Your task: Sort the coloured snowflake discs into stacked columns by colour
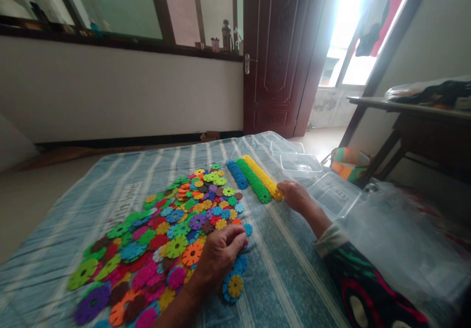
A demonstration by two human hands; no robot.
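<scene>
Over the right edge of a spread-out pile of colourful notched plastic discs, my left hand is closed with thumb and fingers together; what lies in its pinch is hidden. Farther off, my right hand has its fingers closed at the near end of a row of yellow discs, touching it. Beside that row lie a longer green row and a shorter blue row, their discs overlapping. A yellow disc on a blue one sits near my left wrist.
A striped blue cloth covers the surface. Clear plastic containers and a clear lid stand right of the rows. Crumpled clear plastic lies at the right, by a dark table. A brown door is behind.
</scene>
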